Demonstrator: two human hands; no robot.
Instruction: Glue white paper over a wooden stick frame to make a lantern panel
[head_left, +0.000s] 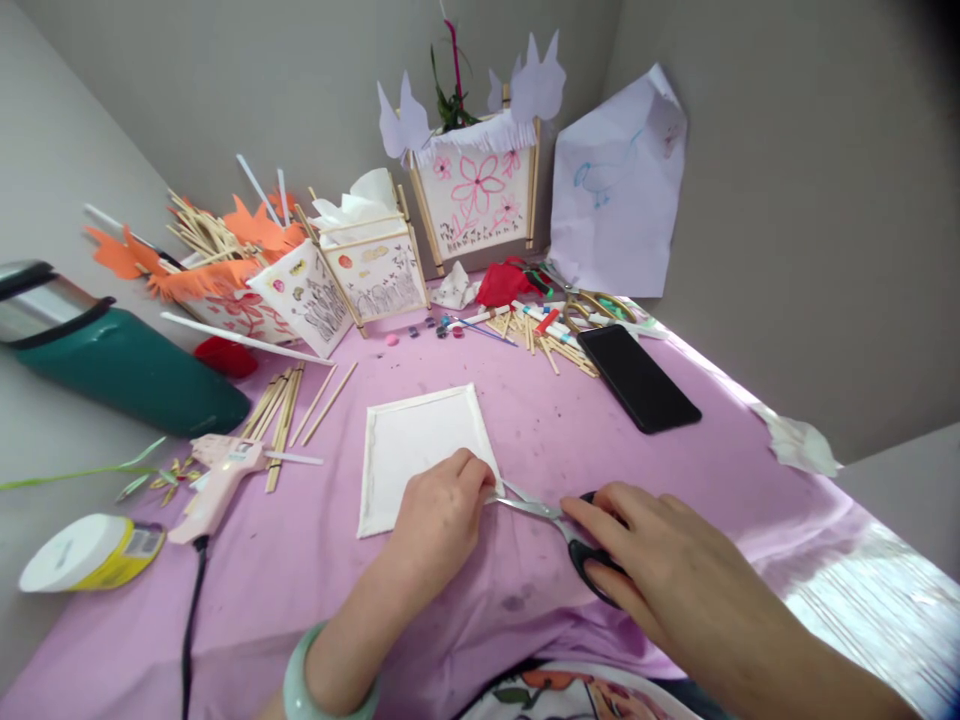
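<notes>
White panel (416, 440), lying left of the phone (639, 378), should handle as light and stiff-rimmed, best held by its edges, while left hand (444, 508) seems pinched on its near right corner (contact hidden) and right hand (660, 550) grips partly opened scissors (553, 513).

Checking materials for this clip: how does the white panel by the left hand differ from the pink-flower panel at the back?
The white panel lies on the purple cloth; the pink-flower panel stands upright. The white panel looks blank where visible; the pink-flower panel carries a drawing. The white panel has white borders; the pink-flower panel has sticks along its sides. Both have a white ground.
</notes>
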